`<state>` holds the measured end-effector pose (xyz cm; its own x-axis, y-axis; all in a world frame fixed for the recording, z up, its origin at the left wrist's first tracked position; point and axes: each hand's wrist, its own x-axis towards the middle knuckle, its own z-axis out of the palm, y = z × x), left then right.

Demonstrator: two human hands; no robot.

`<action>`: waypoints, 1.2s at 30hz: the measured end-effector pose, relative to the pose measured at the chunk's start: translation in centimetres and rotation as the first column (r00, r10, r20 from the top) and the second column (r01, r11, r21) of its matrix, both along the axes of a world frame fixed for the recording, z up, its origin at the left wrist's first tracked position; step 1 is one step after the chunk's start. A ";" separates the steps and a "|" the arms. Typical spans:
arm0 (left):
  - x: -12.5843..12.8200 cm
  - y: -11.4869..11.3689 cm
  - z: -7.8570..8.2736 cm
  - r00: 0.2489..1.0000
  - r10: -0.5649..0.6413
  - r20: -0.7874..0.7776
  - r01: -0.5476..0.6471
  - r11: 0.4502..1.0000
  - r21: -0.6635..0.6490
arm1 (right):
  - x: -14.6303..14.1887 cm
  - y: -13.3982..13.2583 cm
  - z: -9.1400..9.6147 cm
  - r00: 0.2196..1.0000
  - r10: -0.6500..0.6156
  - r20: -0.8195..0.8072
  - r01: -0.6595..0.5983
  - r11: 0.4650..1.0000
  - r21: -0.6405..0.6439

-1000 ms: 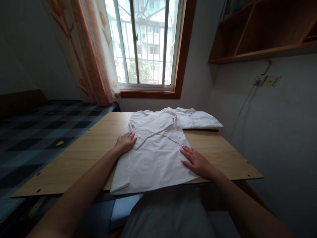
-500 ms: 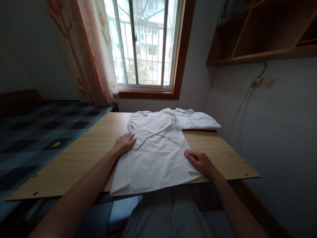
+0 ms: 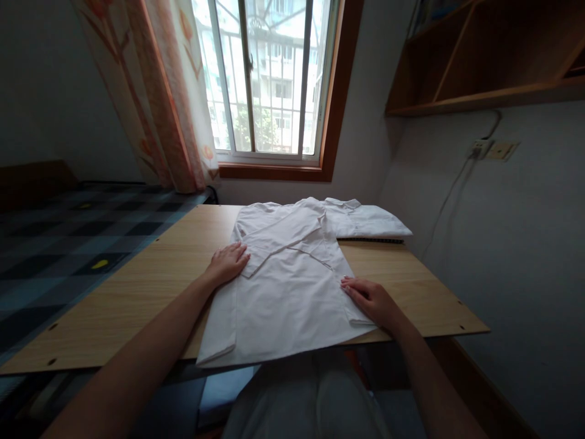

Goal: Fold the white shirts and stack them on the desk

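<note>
A white shirt point(image 3: 283, 305) lies front-down on the wooden board, its sleeves point(image 3: 292, 228) folded across the upper part and crossing each other. The side edges are turned inward near the hem. My left hand point(image 3: 227, 263) rests flat on the shirt's left edge beside a sleeve end, fingers stretched out. On the opposite edge lies my right hand point(image 3: 369, 297), its fingers close together and slightly bent on the cloth. Neither hand lifts the fabric.
A folded white garment with a collar point(image 3: 368, 221) lies at the back right, over a dark strip-like edge point(image 3: 377, 240). The wooden board point(image 3: 137, 292) has a checked bed point(image 3: 59, 244) to its left. A window point(image 3: 269, 79), curtain point(image 3: 155, 91) and wall shelf point(image 3: 457, 67) surround it.
Both hands keep nearly the same places on the shirt. The view has shifted slightly, and the shirt looks unchanged.
</note>
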<state>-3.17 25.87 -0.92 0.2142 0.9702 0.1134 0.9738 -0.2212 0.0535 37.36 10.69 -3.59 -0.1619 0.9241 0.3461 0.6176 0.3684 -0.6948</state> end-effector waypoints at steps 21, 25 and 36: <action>0.1 -0.3 0.3 1.000 -0.015 -0.012 0.014 1.000 -0.018 | -0.1 -0.4 0.1 1.000 0.003 0.011 -0.003 1.000 -0.003; -0.1 -0.1 0.1 1.000 -0.016 -0.008 0.015 1.000 -0.013 | -0.1 -0.4 0.1 1.000 0.005 0.018 -0.005 1.000 0.008; 0.6 -1.9 1.1 0.985 -0.173 -0.025 0.170 0.910 0.378 | -0.4 -1.6 1.1 0.953 0.039 0.302 -0.097 0.979 0.181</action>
